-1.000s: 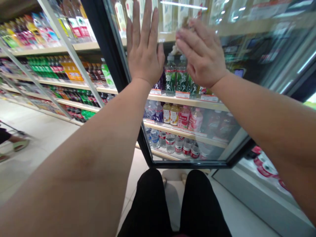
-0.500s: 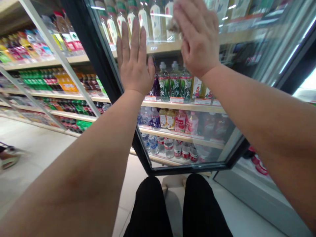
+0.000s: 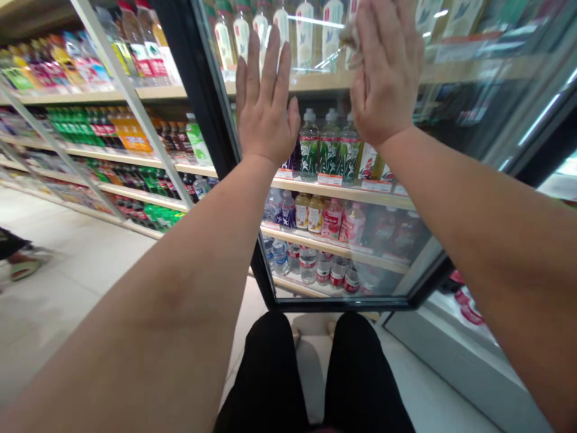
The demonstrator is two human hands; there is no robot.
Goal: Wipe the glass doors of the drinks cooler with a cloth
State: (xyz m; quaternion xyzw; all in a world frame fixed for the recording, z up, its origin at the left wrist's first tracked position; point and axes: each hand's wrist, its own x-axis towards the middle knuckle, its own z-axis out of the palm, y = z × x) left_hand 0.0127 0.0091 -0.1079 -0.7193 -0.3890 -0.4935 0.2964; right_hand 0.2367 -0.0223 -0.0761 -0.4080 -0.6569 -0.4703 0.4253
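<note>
My left hand (image 3: 267,114) lies flat with its fingers spread against a glass door (image 3: 342,304) that has a black frame. To its right, my right hand (image 3: 388,78) presses a crumpled greyish cloth (image 3: 353,41) to the glass. Most of the cloth is hidden under the palm and fingers; a bit sticks out at the left. Through the glass, several tall pale-yellow bottles (image 3: 305,36) stand behind the hands. Lower down are bottles with green leaf labels (image 3: 331,146).
Open shelves (image 3: 148,93) of drink bottles run along the left. A person's foot in a sandal (image 3: 25,269) is on the pale tiled floor (image 3: 67,313) at far left. My black-clad knees (image 3: 270,355) are just below the door's bottom edge. A grey cabinet base (image 3: 442,355) stands at the right.
Both hands now appear farther right in the view, along with the door and shelves. The right hand's fingers look straighter over the cloth. At far left, the other person's foot has shifted slightly.
</note>
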